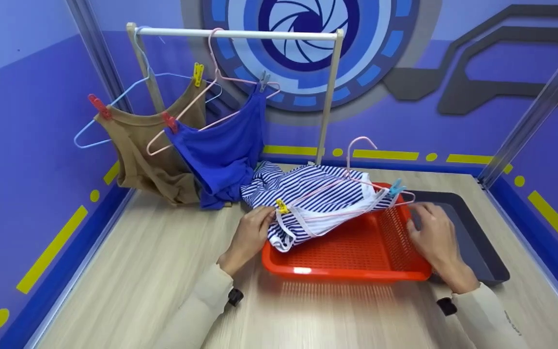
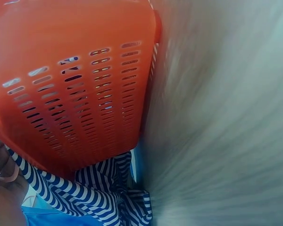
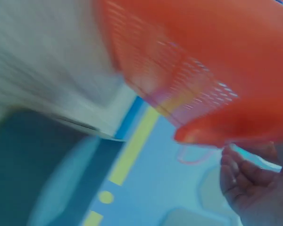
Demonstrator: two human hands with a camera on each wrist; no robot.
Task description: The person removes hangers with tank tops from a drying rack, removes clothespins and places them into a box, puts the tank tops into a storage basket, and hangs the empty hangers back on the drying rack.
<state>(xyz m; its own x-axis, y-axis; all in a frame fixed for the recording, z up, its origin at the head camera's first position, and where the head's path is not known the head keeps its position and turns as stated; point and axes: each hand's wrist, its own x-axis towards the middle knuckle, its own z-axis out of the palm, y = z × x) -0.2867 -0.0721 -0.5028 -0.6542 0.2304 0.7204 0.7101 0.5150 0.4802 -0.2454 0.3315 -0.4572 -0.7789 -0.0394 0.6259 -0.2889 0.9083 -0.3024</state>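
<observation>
A navy-and-white striped tank top (image 1: pixel 327 189) lies over the red basket (image 1: pixel 347 276), clipped to a pink hanger (image 1: pixel 349 160). At its left end sits a yellow clothespin (image 1: pixel 282 206); at its right end, a light blue clothespin (image 1: pixel 397 187). My left hand (image 1: pixel 249 235) pinches the hanger's left end beside the yellow clothespin, and the striped cloth hangs past the basket in the left wrist view. Loosely bent, with nothing between the fingers, my right hand (image 1: pixel 435 237) is by the basket's right rim, below the blue clothespin.
A wooden rack (image 1: pixel 240 33) stands behind, carrying a brown top (image 1: pixel 150 140) and a blue garment (image 1: pixel 225 140), both clipped to hangers. Right of the basket lies a dark grey tray (image 1: pixel 477 242), partly under my right arm. Printed walls enclose the table.
</observation>
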